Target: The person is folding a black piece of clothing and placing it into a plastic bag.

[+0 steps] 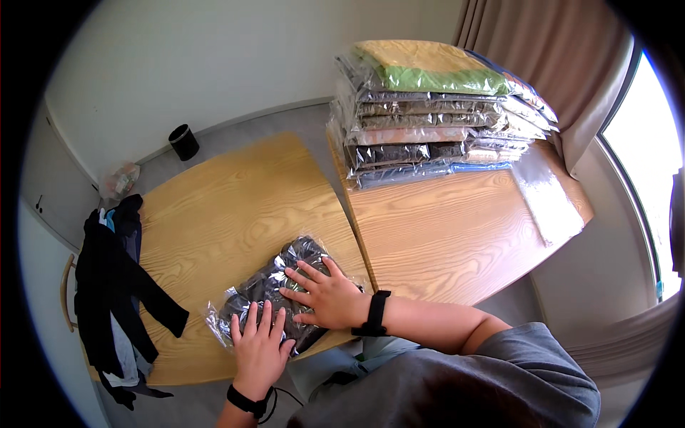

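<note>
A dark folded garment in a clear plastic bag [303,250] lies flat near the front edge of the left wooden table. My left hand [260,348] rests on its near left part, fingers spread. Across the middle of the bag, my right hand [327,294] lies palm down with its fingers stretched apart. Both hands press on the crinkled plastic and grip nothing. Parts of the bag under the palms are hidden. Each wrist wears a black band.
Dark clothes [107,285] hang over the left end of the left table [228,185]. On the right table [428,228] stand a tall stack of bagged textiles [428,128] and flat clear plastic bags [546,203]. A narrow gap divides the tables. A black bin [183,143] stands behind.
</note>
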A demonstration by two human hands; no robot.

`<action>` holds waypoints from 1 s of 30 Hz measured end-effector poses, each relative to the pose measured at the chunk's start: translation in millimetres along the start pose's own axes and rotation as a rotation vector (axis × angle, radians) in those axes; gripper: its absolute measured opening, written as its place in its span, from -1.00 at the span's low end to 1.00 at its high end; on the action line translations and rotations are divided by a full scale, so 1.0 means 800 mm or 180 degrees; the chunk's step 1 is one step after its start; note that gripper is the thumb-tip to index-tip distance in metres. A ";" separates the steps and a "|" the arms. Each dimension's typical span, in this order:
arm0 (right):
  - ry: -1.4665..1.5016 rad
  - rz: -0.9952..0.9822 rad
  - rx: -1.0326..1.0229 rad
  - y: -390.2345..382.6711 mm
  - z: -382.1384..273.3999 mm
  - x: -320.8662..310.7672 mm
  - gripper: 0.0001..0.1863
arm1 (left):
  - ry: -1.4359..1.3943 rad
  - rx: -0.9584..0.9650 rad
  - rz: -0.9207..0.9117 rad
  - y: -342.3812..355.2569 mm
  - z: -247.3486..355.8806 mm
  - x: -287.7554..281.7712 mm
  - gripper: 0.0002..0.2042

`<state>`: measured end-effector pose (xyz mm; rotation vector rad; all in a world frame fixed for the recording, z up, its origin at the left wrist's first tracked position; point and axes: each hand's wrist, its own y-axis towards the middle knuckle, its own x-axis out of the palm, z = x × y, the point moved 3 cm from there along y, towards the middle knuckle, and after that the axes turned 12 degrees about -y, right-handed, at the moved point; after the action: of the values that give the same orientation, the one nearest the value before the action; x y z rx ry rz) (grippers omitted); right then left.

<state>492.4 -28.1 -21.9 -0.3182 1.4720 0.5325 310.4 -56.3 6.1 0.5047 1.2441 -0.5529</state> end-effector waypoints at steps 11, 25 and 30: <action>0.0077 -0.0414 -0.0086 0.006 0.011 0.007 -0.29 | -0.0475 0.0114 0.0116 0.001 -0.010 -0.007 -0.44; -0.0178 0.0322 0.1071 -0.006 0.052 -0.032 -0.54 | -0.0178 -0.0041 0.0503 -0.072 0.001 -0.022 -0.36; 0.1870 0.0425 0.0784 -0.039 0.096 -0.051 -0.60 | -0.0117 0.0065 0.0681 -0.069 -0.020 -0.014 -0.46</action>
<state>573.3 -20.8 21.5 -0.1871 2.1181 0.3695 260.7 -87.0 9.5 0.6338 1.1341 -0.3925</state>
